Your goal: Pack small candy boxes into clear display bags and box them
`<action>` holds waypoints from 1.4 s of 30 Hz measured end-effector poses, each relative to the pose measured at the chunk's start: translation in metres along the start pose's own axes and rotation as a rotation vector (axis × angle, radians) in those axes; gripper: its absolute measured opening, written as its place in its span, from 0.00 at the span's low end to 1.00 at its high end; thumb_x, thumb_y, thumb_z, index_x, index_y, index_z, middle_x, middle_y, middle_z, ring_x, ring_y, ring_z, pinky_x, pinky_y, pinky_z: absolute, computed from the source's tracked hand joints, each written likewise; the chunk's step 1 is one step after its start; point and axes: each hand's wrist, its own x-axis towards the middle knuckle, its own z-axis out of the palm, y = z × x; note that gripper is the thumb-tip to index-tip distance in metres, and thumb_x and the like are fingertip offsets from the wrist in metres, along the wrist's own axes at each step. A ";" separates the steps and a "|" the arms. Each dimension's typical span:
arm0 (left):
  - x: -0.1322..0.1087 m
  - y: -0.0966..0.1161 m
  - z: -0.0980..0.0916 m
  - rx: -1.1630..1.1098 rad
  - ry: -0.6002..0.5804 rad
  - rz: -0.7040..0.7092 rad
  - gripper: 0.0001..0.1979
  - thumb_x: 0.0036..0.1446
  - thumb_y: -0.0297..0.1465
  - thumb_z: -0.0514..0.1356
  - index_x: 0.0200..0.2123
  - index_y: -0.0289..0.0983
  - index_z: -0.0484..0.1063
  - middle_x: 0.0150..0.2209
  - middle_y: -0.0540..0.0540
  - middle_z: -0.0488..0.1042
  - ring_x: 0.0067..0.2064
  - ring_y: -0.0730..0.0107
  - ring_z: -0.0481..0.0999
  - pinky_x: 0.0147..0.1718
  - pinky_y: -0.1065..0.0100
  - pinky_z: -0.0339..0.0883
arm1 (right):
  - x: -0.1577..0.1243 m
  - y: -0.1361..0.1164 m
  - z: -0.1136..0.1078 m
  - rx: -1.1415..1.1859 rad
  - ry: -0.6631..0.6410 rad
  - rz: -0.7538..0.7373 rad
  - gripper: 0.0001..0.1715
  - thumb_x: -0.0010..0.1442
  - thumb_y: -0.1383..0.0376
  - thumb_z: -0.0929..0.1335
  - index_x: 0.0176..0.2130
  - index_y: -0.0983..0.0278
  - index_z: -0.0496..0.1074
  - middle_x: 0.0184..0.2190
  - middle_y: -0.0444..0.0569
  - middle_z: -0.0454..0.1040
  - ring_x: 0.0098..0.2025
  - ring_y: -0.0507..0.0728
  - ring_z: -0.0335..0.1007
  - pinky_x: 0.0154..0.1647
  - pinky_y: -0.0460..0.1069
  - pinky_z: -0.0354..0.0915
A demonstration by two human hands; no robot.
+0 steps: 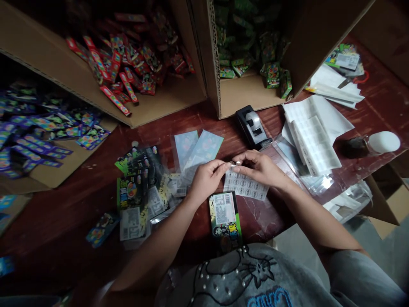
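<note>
A white sheet of round printed stickers (246, 185) lies tilted under my fingers, its top edge pinched on both sides. My left hand (206, 179) is closed, thumb and forefinger pressed together at the sheet's upper left corner. Closed too, my right hand (260, 168) grips the same top edge, thumb in front and fingers curled behind. The fingertips nearly meet, and whether a loose sticker is between them is too small to tell. Just below the sheet lies a black and green printed packet (225, 219) with a white label. Two pale clear packets (200, 147) rest beyond my left hand.
Cardboard boxes of red packs (128, 76), green packs (273, 74) and purple packs (47, 140) line the back and left. Black-green packets (136, 192) pile at left. A tape dispenser (252, 125), sticker sheets (315, 145) and a white-capped bottle (383, 142) stand right.
</note>
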 end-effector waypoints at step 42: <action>-0.092 -0.001 -0.056 -0.178 -0.180 -0.053 0.08 0.63 0.37 0.69 0.42 0.42 0.87 0.43 0.46 0.88 0.45 0.65 0.87 0.49 0.62 0.80 | -0.058 -0.039 0.059 0.263 -0.035 -0.085 0.55 0.72 0.64 0.72 0.80 0.42 0.37 0.62 0.52 0.73 0.46 0.54 0.83 0.54 0.57 0.84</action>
